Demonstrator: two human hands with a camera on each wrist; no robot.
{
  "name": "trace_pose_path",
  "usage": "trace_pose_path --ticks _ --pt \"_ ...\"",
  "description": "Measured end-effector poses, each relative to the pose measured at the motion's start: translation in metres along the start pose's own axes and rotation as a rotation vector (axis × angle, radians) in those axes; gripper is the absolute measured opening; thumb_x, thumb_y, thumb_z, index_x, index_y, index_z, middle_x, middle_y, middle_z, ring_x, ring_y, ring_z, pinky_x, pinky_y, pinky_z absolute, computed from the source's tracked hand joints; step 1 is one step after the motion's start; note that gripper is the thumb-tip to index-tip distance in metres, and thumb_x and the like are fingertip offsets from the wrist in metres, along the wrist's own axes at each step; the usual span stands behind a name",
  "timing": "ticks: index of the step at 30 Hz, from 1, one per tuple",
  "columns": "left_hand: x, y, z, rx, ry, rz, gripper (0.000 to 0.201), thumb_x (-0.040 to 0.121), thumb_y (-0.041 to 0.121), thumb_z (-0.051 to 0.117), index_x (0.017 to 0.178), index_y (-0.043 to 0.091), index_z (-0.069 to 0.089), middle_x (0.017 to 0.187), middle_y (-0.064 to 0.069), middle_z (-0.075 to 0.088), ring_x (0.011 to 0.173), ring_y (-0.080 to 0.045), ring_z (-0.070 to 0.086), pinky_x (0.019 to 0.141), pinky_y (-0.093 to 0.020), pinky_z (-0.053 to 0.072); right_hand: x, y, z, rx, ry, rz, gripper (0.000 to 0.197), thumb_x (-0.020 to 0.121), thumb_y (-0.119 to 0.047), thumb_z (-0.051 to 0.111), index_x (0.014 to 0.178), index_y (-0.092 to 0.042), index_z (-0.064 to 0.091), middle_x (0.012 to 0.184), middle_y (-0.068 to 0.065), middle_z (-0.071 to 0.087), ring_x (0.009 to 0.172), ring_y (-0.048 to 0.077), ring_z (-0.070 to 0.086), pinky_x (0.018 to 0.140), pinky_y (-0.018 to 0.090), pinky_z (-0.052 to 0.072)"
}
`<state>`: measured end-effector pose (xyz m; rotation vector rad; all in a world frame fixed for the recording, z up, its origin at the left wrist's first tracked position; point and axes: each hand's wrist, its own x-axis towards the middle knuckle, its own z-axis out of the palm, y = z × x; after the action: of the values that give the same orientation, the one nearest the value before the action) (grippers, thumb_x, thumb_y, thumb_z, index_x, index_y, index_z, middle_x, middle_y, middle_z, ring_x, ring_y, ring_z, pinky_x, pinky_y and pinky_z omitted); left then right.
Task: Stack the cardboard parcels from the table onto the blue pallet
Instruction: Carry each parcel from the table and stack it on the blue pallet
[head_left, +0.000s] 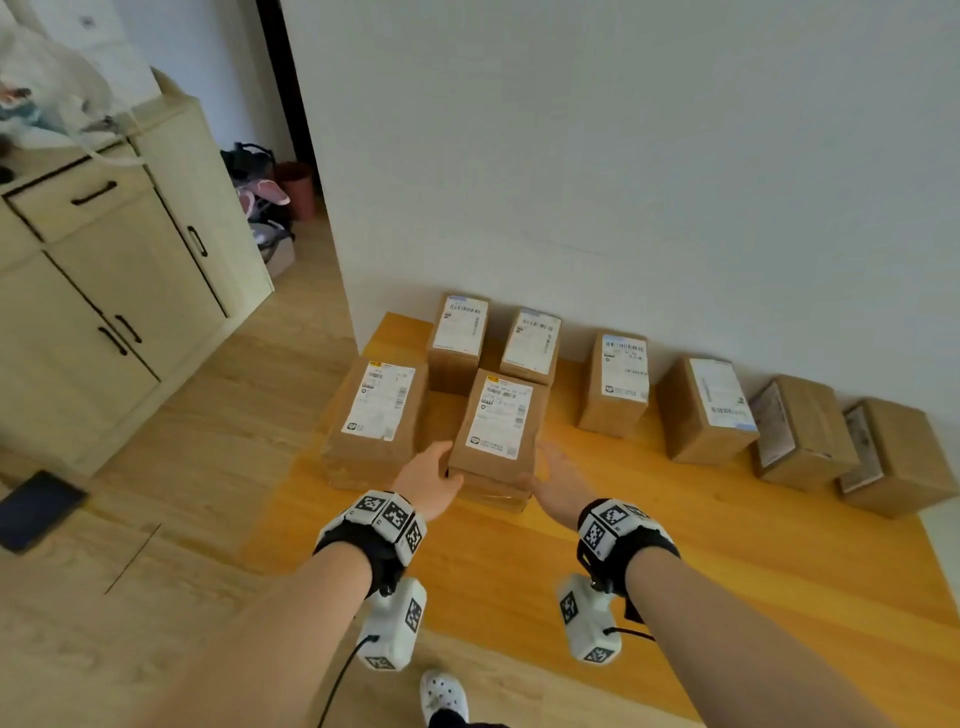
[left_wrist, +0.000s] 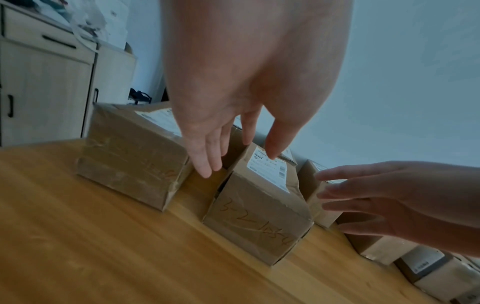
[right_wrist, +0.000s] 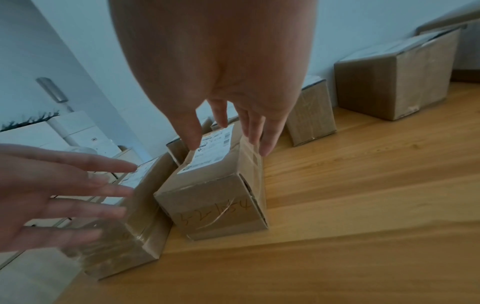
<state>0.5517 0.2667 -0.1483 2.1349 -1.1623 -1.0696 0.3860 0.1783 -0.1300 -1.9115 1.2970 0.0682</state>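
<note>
Both my hands open, fingers straight: left hand (head_left: 429, 478) and right hand (head_left: 560, 480) flank the labelled parcel (head_left: 496, 422) near the wooden table's (head_left: 727, 561) left edge. Contact looks light, hard to confirm. Risk: neighbouring parcel (head_left: 375, 410) sits just beside, left fingers could nudge it; a weak squeeze may drop the box. More parcels line the white wall (head_left: 623, 156). No blue pallet in view.

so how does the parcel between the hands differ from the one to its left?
The parcel between the hands is narrower; the left parcel is wider and sits nearer the table's left edge. Both open hands flank the first one; nothing is at the left parcel. Shared: brown cardboard, tape, white label on top.
</note>
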Motion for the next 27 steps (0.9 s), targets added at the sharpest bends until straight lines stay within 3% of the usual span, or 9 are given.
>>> trace_pose_path --ticks 2,3,6,9,12,15,17,23,27 --pt "0.015 0.004 0.004 -0.057 -0.008 -0.011 0.06 0.095 0.017 0.051 0.148 0.021 0.023 0.146 -0.001 0.04 0.064 0.006 0.042 0.055 -0.011 0.04 0.015 0.001 -0.002 0.039 -0.007 0.024 0.065 0.096 -0.023 0.051 0.15 -0.012 0.017 0.154 0.009 0.026 0.141 0.025 0.028 0.115 0.039 0.026" --pt "0.021 0.005 0.006 -0.071 -0.007 -0.011 0.061 0.095 0.017 0.052 0.147 0.022 0.023 0.146 0.0 0.04 0.068 0.003 0.048 0.059 -0.013 0.045 0.022 0.001 -0.004 0.051 -0.007 0.034 0.065 0.096 -0.022 0.051 0.15 -0.011 0.017 0.154 0.009 0.027 0.141 0.025 0.028 0.115 0.038 0.027" --pt "0.038 0.008 0.011 -0.081 -0.014 -0.012 0.065 0.093 0.018 0.055 0.148 0.025 0.021 0.15 0.003 0.034 0.113 -0.016 0.056 0.092 -0.031 0.05 0.036 0.002 -0.011 0.159 -0.025 0.052 0.061 0.096 -0.014 0.051 0.148 -0.011 0.02 0.152 0.007 0.031 0.139 0.023 0.031 0.108 0.026 0.029" --pt "0.054 0.008 0.013 -0.094 -0.028 -0.061 0.069 0.093 0.019 0.055 0.15 0.026 0.015 0.153 0.004 0.028 0.124 -0.025 0.05 0.099 -0.034 0.046 0.045 0.001 -0.017 0.33 -0.053 0.048 0.065 0.092 -0.007 0.057 0.147 -0.012 0.022 0.147 0.002 0.037 0.138 0.018 0.032 0.088 0.007 0.026" --pt "0.065 0.007 0.015 -0.124 -0.018 -0.093 0.073 0.093 0.018 0.055 0.151 0.024 0.011 0.154 0.001 0.026 0.135 -0.022 0.038 0.103 -0.03 0.037 0.062 0.009 -0.016 0.418 -0.031 0.084 0.071 0.087 -0.006 0.064 0.146 -0.014 0.025 0.147 0.004 0.039 0.136 0.019 0.035 0.093 0.016 0.03" --pt "0.072 0.005 0.019 -0.159 -0.027 -0.129 0.073 0.094 0.018 0.054 0.151 0.024 0.01 0.153 -0.001 0.028 0.132 -0.023 0.04 0.093 -0.025 0.037 0.074 0.017 -0.01 0.499 -0.037 0.169 0.081 0.083 -0.007 0.069 0.148 -0.015 0.02 0.147 0.009 0.037 0.137 0.025 0.034 0.106 0.036 0.039" --pt "0.076 0.003 0.021 -0.171 -0.03 -0.147 0.072 0.094 0.018 0.054 0.151 0.023 0.011 0.152 -0.002 0.03 0.13 -0.023 0.043 0.088 -0.024 0.037 0.08 0.022 -0.008 0.501 -0.049 0.225 0.092 0.081 -0.011 0.071 0.151 -0.015 0.01 0.151 0.012 0.031 0.138 0.027 0.033 0.105 0.045 0.04" --pt "0.082 -0.004 0.025 -0.229 -0.047 -0.166 0.067 0.094 0.023 0.054 0.15 0.022 0.016 0.149 -0.002 0.037 0.136 -0.022 0.036 0.11 -0.037 0.032 0.087 0.032 -0.002 0.629 -0.099 0.266 0.087 0.083 -0.008 0.069 0.15 -0.02 0.015 0.145 0.014 0.037 0.11 0.019 0.047 0.09 0.04 0.05" --pt "0.077 -0.005 0.026 -0.258 -0.049 -0.155 0.067 0.094 0.021 0.054 0.149 0.022 0.016 0.149 -0.002 0.037 0.136 -0.022 0.035 0.111 -0.038 0.032 0.084 0.035 0.002 0.675 -0.093 0.265 0.083 0.082 -0.005 0.069 0.148 -0.022 0.021 0.145 0.011 0.039 0.122 0.024 0.048 0.087 0.038 0.051"
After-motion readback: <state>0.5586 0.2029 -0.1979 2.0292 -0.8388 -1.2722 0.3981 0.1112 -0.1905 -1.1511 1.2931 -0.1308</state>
